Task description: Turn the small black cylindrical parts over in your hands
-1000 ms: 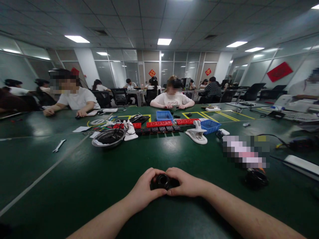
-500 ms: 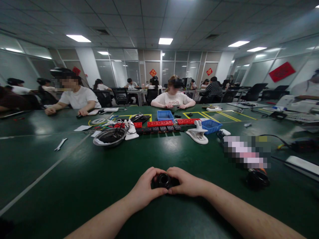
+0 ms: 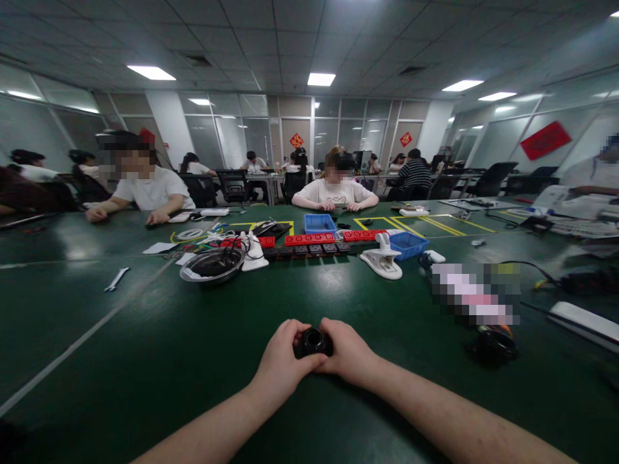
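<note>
A small round black part (image 3: pixel 314 339) with a hole in its top sits between my two hands, just above or on the green table (image 3: pixel 232 361); which of these I cannot tell. My left hand (image 3: pixel 287 354) wraps its left side, fingers behind and thumb in front. Around the right side closes my right hand (image 3: pixel 345 351), its thumb meeting the left thumb at the front. The fingers cover much of the part, so its exact kind does not show.
Ahead stand a metal bowl with black cables (image 3: pixel 213 265), red socket strips (image 3: pixel 309 238), a white clamp base (image 3: pixel 382 261) and blue trays (image 3: pixel 409 245). Far left lies a wrench (image 3: pixel 117 279). A black ring-shaped object (image 3: pixel 496 346) rests at right. Co-workers sit across the table.
Both hands have shifted slightly up and left with the black part. My right hand has closed in tighter against it, narrowing the gap on its right side.
</note>
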Demonstrator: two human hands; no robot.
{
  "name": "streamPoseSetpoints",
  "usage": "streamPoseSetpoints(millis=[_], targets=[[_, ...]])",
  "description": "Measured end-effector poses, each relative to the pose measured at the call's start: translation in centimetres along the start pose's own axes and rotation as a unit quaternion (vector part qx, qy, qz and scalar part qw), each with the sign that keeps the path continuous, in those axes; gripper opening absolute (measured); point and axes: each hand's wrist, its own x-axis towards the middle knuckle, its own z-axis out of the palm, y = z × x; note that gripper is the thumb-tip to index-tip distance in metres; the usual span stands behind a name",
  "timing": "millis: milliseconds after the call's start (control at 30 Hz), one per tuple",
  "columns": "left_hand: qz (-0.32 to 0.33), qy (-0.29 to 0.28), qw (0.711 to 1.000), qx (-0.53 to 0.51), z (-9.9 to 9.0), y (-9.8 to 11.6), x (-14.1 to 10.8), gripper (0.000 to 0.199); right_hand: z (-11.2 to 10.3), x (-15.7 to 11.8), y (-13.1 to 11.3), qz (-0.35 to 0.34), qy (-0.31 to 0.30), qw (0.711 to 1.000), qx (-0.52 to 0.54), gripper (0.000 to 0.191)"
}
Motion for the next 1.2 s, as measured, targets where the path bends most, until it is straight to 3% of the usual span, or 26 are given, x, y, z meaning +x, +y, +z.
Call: streamPoseSetpoints(millis=[100, 200, 333, 467, 800, 1200], targets=[[0.004, 0.028, 1.0, 0.013, 0.3, 0.0, -0.1, 0.031, 0.6, -0.2, -0.5, 0.011, 0.04, 0.998, -0.057, 0.032], [0.024, -0.001, 1.0, 0.0, 0.0, -0.1, -0.1, 0.03, 0.4, -0.6, -0.5, -0.012, 0.046, 0.998, -0.047, 0.037], [0.054, -0.084, 0.995, -0.018, -0.9, 0.0, -0.1, 0.032, -0.9, -0.8, 0.3, -0.082, -0.013, 0.996, 0.01, 0.044], [0.071, -0.122, 0.99, -0.026, -1.5, 0.1, 0.0, 0.034, -2.0, -0.8, 1.0, -0.12, -0.071, 0.988, 0.06, 0.038], [0.07, -0.124, 0.989, -0.034, -1.6, 0.5, 0.0, 0.033, -1.9, -0.5, 1.4, -0.136, -0.084, 0.984, 0.082, 0.031], [0.046, -0.124, 0.991, -0.025, -1.5, 0.2, 0.1, 0.036, -2.0, -0.5, 1.0, -0.103, -0.091, 0.987, 0.084, 0.032]])
